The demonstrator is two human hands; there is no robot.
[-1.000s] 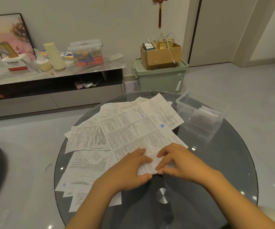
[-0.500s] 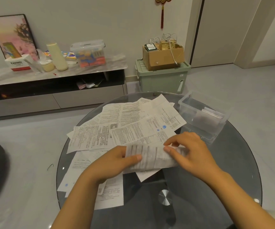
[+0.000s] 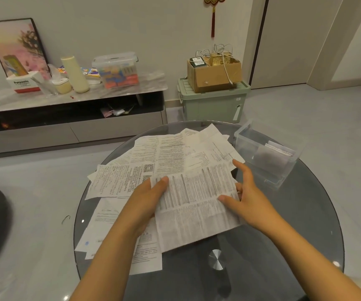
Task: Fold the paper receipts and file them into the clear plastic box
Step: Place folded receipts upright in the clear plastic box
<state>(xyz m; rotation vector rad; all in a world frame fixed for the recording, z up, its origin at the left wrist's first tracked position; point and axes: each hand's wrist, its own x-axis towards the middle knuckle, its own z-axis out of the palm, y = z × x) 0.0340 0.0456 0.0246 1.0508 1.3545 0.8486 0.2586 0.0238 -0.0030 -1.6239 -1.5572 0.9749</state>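
Note:
A large printed receipt [image 3: 196, 205] is lifted off the pile, creased across its width, with its far half tilted up. My left hand [image 3: 147, 200] holds its left edge, thumb on top. My right hand [image 3: 246, 196] pinches its right edge, thumb on the printed face and fingers behind. Beneath and beyond lies a spread of several loose receipts [image 3: 153, 161] on the round dark glass table [image 3: 283, 235]. The clear plastic box [image 3: 266, 153] stands at the table's far right with a few folded papers inside.
A metal disc [image 3: 215, 258] shows under the glass near the table's front. Beyond the table stand a green storage bin [image 3: 214, 103] with a cardboard box on top and a low TV cabinet [image 3: 71, 118] carrying bottles and containers. Grey floor surrounds the table.
Both hands went from pressing a receipt flat on the pile to lifting it. The sheet has been raised and opened out wider, now held at both side edges above the table.

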